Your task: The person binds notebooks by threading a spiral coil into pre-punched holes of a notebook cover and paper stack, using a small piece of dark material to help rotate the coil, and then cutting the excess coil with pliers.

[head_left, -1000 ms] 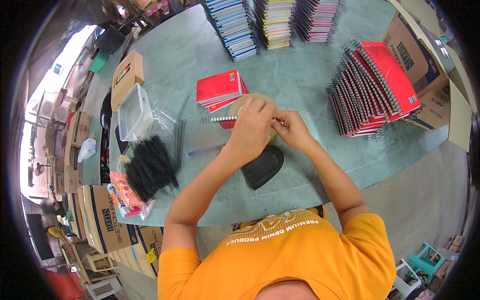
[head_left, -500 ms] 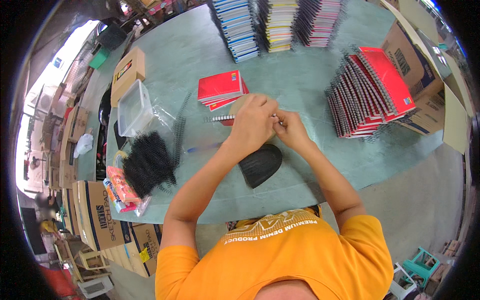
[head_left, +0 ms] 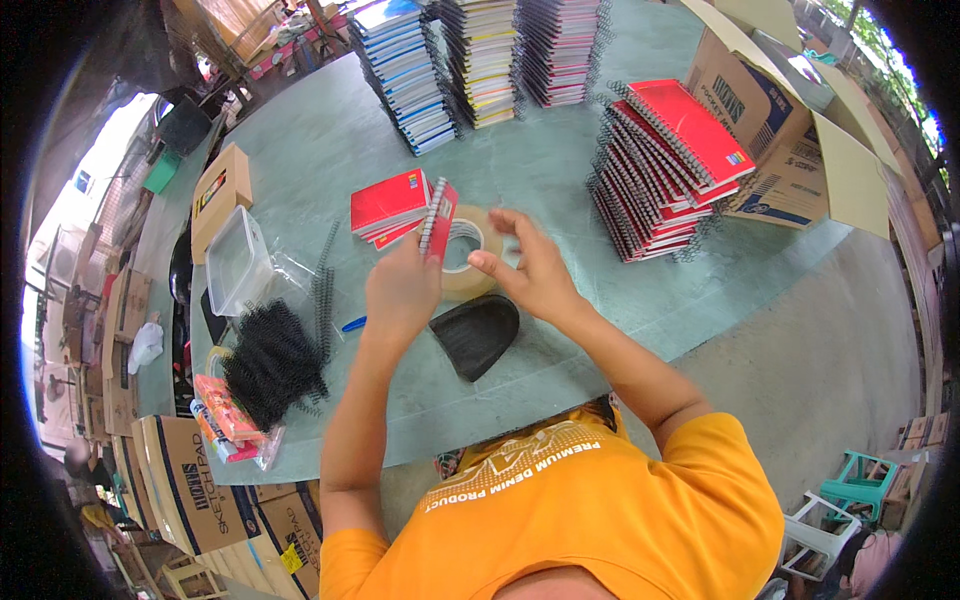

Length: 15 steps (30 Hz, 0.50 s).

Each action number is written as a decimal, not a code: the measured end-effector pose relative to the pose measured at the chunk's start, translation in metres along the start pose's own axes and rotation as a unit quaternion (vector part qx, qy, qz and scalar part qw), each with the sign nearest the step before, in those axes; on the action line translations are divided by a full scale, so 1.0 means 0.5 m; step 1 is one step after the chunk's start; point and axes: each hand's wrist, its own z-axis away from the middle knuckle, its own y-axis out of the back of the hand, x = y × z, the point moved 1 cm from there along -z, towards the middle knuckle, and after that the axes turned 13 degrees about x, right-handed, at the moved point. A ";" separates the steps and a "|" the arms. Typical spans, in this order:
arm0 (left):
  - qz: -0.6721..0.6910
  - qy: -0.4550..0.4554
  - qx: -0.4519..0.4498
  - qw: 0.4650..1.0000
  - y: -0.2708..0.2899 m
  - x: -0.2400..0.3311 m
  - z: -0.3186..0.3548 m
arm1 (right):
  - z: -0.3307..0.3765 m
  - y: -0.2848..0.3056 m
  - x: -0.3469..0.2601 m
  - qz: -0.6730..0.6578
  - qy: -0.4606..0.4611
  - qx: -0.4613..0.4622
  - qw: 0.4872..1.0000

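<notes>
Gripped in my left hand (head_left: pixel 403 290) is a small red notebook (head_left: pixel 440 218), its spiral binding along the left edge and its top tilted up. My right hand (head_left: pixel 530 265) is empty, fingers apart, just right of the notebook. Behind both hands a large roll of clear tape (head_left: pixel 478 284) lies on the table, partly covered by them. A black rounded pad (head_left: pixel 476 336) rests nearer to me. Left of the held notebook is a short stack of red notebooks (head_left: pixel 385 207). A blue pen (head_left: pixel 354 324) lies beside my left wrist.
Black spiral coils (head_left: pixel 270 365) are heaped at the left, near a clear plastic tub (head_left: pixel 238 262) and a small cardboard box (head_left: pixel 220 200). A leaning red notebook pile (head_left: pixel 650 180) and an open carton (head_left: pixel 790 150) occupy the right. Tall notebook stacks (head_left: pixel 400 80) stand at the back.
My hands have come apart. The notebook, earlier mostly hidden under both hands, is now raised in my left hand. My right hand has let go and opened. The whole view has shifted.
</notes>
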 end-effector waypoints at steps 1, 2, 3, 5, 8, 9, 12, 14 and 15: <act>0.071 0.017 0.017 0.997 0.001 0.017 0.004 | 0.004 0.002 0.004 -0.087 -0.121 -0.050 0.988; 0.119 -0.061 0.034 0.990 -0.006 0.036 0.019 | 0.000 0.011 -0.010 -0.111 -0.151 -0.072 0.980; 0.166 -0.139 0.050 0.975 -0.017 0.056 0.042 | -0.008 0.029 -0.032 -0.134 -0.179 -0.094 0.970; 0.210 -0.228 0.065 0.949 -0.007 0.074 0.045 | -0.046 0.092 -0.101 -0.088 -0.096 -0.066 0.989; 0.227 -0.239 0.053 0.943 0.031 0.109 0.023 | -0.130 0.211 -0.223 -0.032 0.059 0.027 0.997; 0.243 -0.224 0.064 0.942 0.031 0.123 0.019 | -0.143 0.230 -0.255 -0.016 0.072 0.021 0.997; 0.262 -0.261 0.101 0.923 0.032 0.175 0.018 | -0.168 0.269 -0.300 0.044 0.137 -0.011 0.990; 0.261 -0.294 0.099 0.914 0.029 0.185 0.009 | -0.193 0.329 -0.316 0.112 0.172 0.042 0.978; 0.262 -0.299 0.084 0.914 0.024 0.179 0.007 | -0.211 0.365 -0.310 0.067 0.116 0.035 0.990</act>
